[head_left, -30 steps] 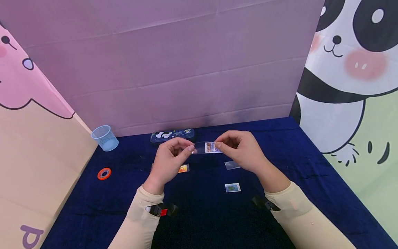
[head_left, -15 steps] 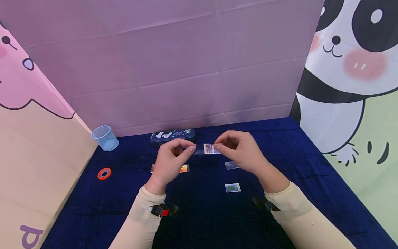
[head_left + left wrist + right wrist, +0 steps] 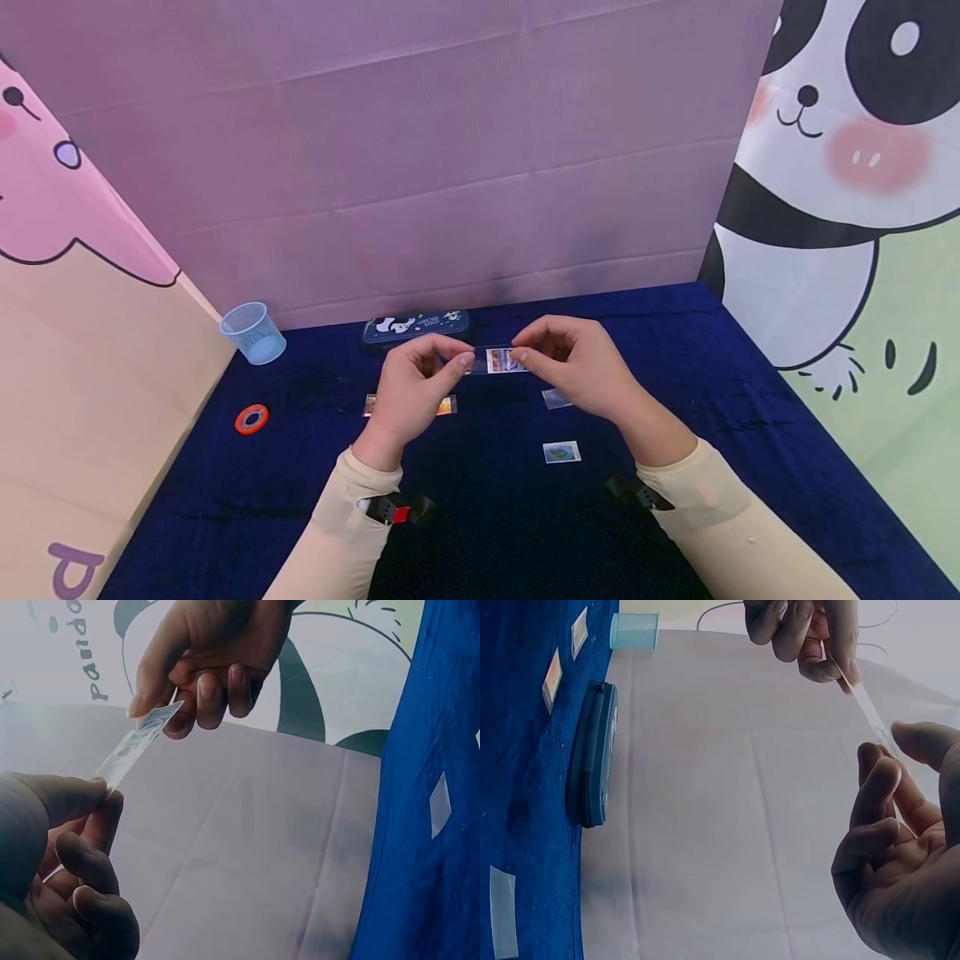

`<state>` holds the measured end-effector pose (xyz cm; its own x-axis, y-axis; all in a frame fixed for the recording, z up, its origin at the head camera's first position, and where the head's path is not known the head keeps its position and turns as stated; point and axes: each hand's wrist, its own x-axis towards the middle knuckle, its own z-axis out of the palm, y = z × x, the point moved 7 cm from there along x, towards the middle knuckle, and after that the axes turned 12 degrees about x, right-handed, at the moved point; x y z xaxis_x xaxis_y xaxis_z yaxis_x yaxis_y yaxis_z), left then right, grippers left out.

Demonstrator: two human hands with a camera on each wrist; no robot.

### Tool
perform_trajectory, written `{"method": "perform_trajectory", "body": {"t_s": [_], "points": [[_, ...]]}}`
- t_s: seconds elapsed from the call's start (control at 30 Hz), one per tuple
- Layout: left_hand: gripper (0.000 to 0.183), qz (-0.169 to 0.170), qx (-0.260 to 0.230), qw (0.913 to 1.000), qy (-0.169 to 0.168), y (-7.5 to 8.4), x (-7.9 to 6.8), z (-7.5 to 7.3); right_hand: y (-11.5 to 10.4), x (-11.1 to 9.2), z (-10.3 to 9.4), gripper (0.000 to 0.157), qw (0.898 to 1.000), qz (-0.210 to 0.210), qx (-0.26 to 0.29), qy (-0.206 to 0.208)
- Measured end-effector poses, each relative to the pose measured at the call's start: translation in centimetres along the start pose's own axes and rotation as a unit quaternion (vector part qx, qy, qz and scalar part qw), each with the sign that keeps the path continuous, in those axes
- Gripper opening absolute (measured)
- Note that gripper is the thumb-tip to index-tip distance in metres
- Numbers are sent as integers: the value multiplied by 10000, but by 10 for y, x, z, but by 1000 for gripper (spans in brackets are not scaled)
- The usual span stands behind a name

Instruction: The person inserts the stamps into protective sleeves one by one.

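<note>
Holding: one printed card (image 3: 499, 361) at a clear sleeve (image 3: 478, 365)

Printed card, one: raised above the blue cloth (image 3: 315, 475); how far inside the clear sleeve, cannot tell. Left hand (image 3: 412, 387) pinches the sleeve's end; right hand (image 3: 577, 367), the card's end. Seemingly done: orange-print card (image 3: 551, 682) and neighbouring card (image 3: 580, 634). Seemingly outstanding: blue-and-green card (image 3: 562, 452), loose; spare sleeve (image 3: 557, 399), flat.

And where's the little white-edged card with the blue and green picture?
In the head view, the white-edged blue-green card lies right of centre on the dark blue cloth, nearer the person than the clear plastic rectangle by the right hand.
</note>
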<state>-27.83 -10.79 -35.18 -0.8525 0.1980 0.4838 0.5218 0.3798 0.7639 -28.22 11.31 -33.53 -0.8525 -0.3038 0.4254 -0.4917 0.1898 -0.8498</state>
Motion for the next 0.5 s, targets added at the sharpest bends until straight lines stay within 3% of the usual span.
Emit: {"method": "perform_trajectory", "body": {"t_s": [0.5], "points": [[8, -59, -3, 9999, 140, 2, 0, -3, 2, 0, -4, 4, 9996, 83, 261, 5]]}}
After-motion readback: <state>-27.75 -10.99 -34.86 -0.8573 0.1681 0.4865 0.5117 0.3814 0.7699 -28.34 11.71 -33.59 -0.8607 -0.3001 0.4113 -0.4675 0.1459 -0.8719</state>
